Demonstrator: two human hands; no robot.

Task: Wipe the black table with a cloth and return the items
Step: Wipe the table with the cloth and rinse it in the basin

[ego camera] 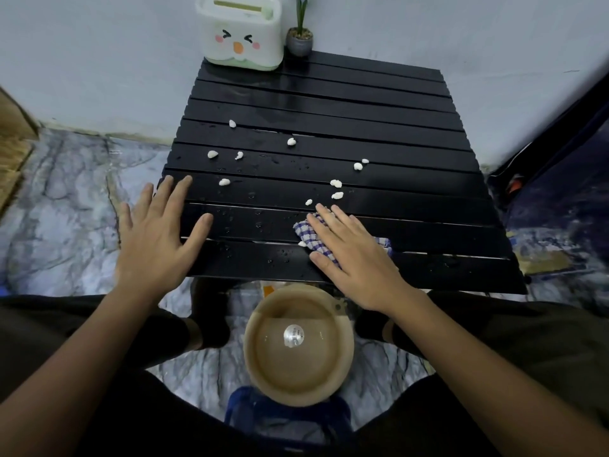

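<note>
The black table is a low slatted top of long glossy boards with thin gaps between them, wet in places — small water beads show on the near slats. Scattered over its middle and near half lie small white crumbs, lumpy and soft-looking, about a dozen of them, well apart from one another. The cloth is a small checked rag in blue and white, crumpled flat on the near slats right of centre; one crumb sits just at its near-left edge.

The right hand lies flat on the cloth with its fingers straight and slightly spread, pressing it to the table; the cloth shows at the fingertips and again past the far side of the hand. The left hand is spread wide, palm down, at the table's near-left corner, its fingers reaching onto the slats — it holds nothing.

At the far-left corner stands a white plastic tissue box with a cartoon face and a pale green base, and just beside it a small grey pot holding a green plant. Below the table's near edge, between the person's knees, sits a round tan bowl, smooth, with a silver sticker at its centre. The floor is grey marbled.
</note>
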